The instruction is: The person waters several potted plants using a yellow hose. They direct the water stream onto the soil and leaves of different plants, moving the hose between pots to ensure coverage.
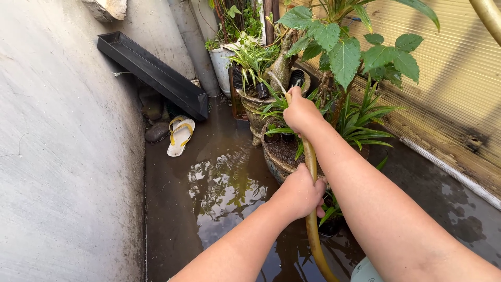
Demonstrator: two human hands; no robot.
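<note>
Two bare forearms, left hand (298, 194), right hand (301, 112), no sleeves, no rings

No packages, labels, signs or screens are to be seen in this view.

The hose (311, 209) leaves the bottom edge, its nozzle hidden inside the right hand (300, 112).
</note>
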